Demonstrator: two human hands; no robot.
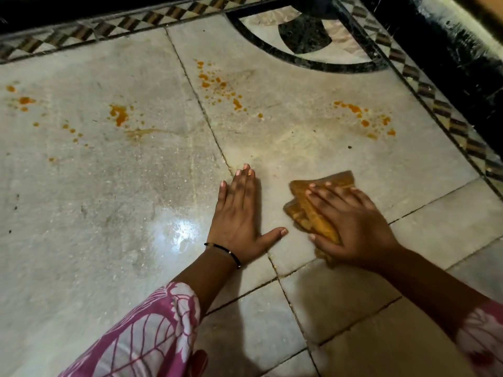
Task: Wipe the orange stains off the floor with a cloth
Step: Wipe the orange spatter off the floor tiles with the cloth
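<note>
My right hand (351, 224) lies flat with spread fingers on a folded orange-brown cloth (307, 210), pressing it against the pale marble floor (109, 191). My left hand (239, 213) rests flat on the floor just left of the cloth, fingers straight, holding nothing. Orange stains dot the floor farther away: one cluster (220, 85) straight ahead, another cluster (364, 118) at the right, a blotch with a smear (119, 115) at the left, and small drops (23, 100) at the far left. A faint yellowish film lies on the floor just beyond the cloth.
A checkered inlay border (424, 91) runs along the far and right sides, with a dark wall base (449, 44) behind it. A black-and-white curved inlay (302, 36) sits in the far corner. Tile joints cross the floor, and a bright light reflection (179, 229) shines near my left wrist.
</note>
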